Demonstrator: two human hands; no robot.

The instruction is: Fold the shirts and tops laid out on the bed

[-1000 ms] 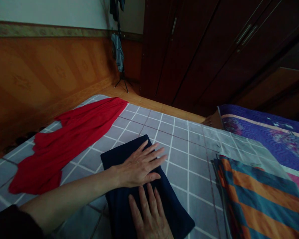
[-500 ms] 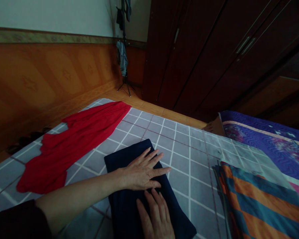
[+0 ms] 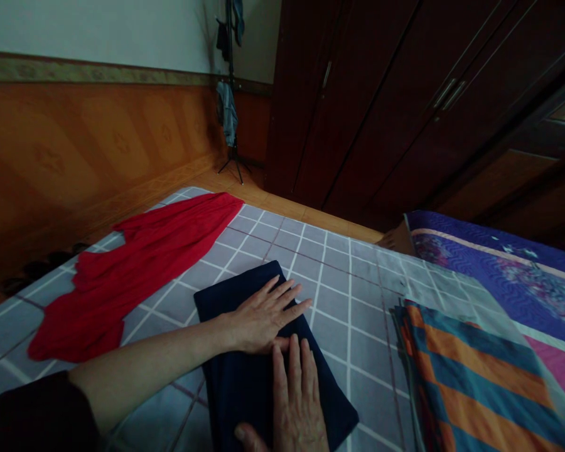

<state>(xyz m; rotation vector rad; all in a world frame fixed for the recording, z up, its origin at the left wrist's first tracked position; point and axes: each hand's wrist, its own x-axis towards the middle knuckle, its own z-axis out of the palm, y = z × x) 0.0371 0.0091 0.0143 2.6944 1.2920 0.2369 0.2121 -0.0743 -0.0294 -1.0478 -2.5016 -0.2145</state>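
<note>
A folded dark navy cloth garment (image 3: 235, 389) lies on the grey checked bedspread (image 3: 329, 276). Across its upper part my left hand (image 3: 258, 317) rests flat, palm down, with fingers spread toward the right edge. My right hand (image 3: 299, 395) presses flat on the lower part, fingers stretched forward and thumb held out to the side. Its fingertips meet the thumb of my left hand. Both palms are hidden against the fabric, and the near end of the garment runs out of view. What kind of garment it is, I cannot tell.
A red garment (image 3: 145, 270) is spread out at the left. On the right lies a stack of folded cloth, topped by an orange and teal striped piece (image 3: 480, 376). Behind it is a purple flowered mattress (image 3: 489, 245). A dark wardrobe (image 3: 358, 100) and a coat stand (image 3: 231, 125) stand beyond the bed.
My right hand has slid forward up to my left thumb, its fingers straightened and its thumb now out to the side. My left hand stays spread on the cloth. The view has shifted slightly.
</note>
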